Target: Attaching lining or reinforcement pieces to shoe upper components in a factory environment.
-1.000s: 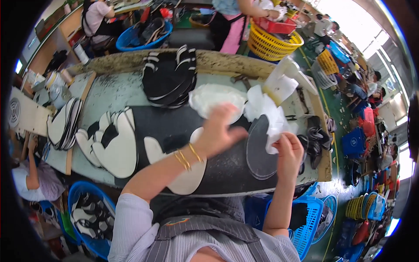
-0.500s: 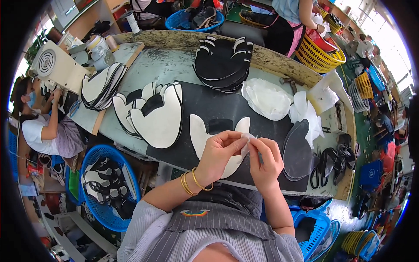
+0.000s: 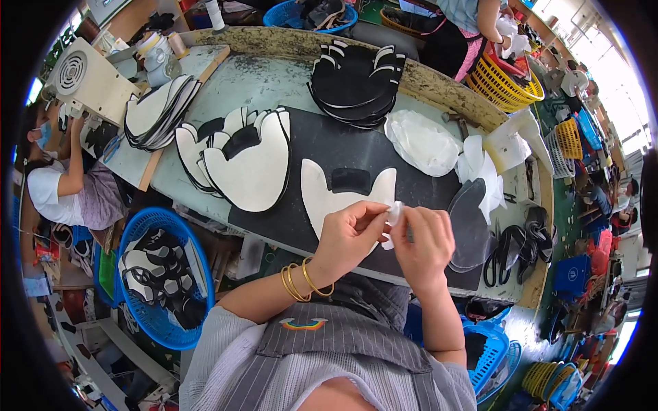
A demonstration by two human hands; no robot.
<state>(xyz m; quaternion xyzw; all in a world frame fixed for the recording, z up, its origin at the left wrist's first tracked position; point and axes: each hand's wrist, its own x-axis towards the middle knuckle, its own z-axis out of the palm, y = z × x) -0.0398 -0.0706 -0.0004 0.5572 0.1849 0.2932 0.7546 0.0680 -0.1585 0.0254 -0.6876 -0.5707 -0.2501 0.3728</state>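
A small, thin white strip (image 3: 395, 214) is pinched between the fingertips of both my hands, above the mat. My left hand (image 3: 348, 236), with gold bangles at the wrist, grips it from the left. My right hand (image 3: 426, 245) pinches its right side. Beneath them a U-shaped white cut piece (image 3: 325, 195) with a black patch at its notch lies on the black mat (image 3: 425, 195); my hands partly cover it. Stacked white cut pieces (image 3: 250, 178) lie to the left, and black ones (image 3: 356, 92) are at the back. Dark rounded sheets (image 3: 469, 229) rest beside my right hand.
A crumpled translucent sheet (image 3: 421, 142), white scraps (image 3: 480, 164) and a hammer (image 3: 458, 125) lie at the back right. Black-handled scissors (image 3: 504, 257) are near the right edge. A blue basket (image 3: 130, 318) of cut pieces stands lower left. Co-workers sit and stand nearby.
My fingers have shifted slightly right, and more of the white strip shows between and below them. The whole view has tilted, so the table sits higher in the picture.
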